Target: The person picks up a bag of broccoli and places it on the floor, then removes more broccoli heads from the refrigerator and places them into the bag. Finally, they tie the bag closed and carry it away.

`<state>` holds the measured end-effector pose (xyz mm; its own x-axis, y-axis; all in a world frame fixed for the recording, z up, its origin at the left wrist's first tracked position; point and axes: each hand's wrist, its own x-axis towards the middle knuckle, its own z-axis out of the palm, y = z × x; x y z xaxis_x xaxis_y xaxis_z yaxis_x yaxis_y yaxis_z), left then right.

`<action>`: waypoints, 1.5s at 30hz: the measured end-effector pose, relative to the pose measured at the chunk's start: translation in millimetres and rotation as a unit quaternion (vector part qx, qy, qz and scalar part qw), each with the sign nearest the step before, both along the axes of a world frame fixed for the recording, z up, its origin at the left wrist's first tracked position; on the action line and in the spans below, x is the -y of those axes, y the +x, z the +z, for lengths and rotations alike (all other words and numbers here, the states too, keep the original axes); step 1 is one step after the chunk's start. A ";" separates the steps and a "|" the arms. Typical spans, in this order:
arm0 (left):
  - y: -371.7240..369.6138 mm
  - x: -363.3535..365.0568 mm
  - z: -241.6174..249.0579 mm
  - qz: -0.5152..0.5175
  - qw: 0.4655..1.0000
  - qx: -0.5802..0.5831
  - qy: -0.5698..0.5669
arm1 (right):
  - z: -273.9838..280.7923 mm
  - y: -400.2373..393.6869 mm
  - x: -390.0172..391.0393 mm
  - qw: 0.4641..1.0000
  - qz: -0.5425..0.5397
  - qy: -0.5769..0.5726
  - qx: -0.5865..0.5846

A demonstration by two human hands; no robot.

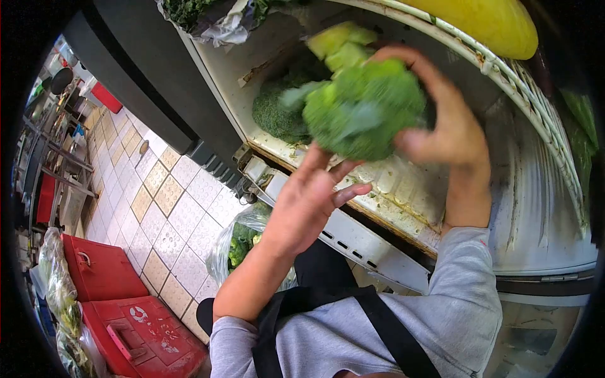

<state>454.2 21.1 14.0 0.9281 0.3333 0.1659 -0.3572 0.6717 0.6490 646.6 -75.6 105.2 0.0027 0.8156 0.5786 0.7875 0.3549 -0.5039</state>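
Observation:
A large green broccoli head (365,113), blurred by motion and with its pale stem toward the upper left, is held over the bottom of a white fridge compartment (403,201). My right hand (447,126) grips it from the right, thumb on the near side and fingers curled behind. Just below it, my left hand (309,205) is open with spread fingers, its fingertips right at the broccoli's lower edge. Darker broccoli heads (280,116) lie in the compartment behind, partly hidden by the held one.
A clear plastic bag with broccoli (242,242) stands on the tiled floor by my legs. Red boxes (138,327) sit at lower left beside bagged greens (63,302). A white wire shelf (535,94) with a yellow item (485,25) curves above right. A dark door (145,69) stands left.

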 end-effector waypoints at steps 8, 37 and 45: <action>-76.8 -17.0 -85.8 0.004 0.950 -0.185 0.252 | -39.2 223.5 -33.1 0.939 -0.289 -0.011 -0.186; -243.0 -14.1 -327.4 0.169 0.445 -0.692 0.543 | -92.6 246.6 -178.6 0.883 -0.312 0.022 0.351; -293.7 -28.9 -413.0 0.222 0.468 -0.733 0.440 | -116.4 289.1 -180.2 0.883 -0.247 -0.048 0.397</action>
<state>160.5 50.0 -399.0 0.1305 0.9488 -0.2877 0.9287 -0.0154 0.3705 935.6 104.6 -11.2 -0.0043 0.8735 0.4868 0.9530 -0.1439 0.2667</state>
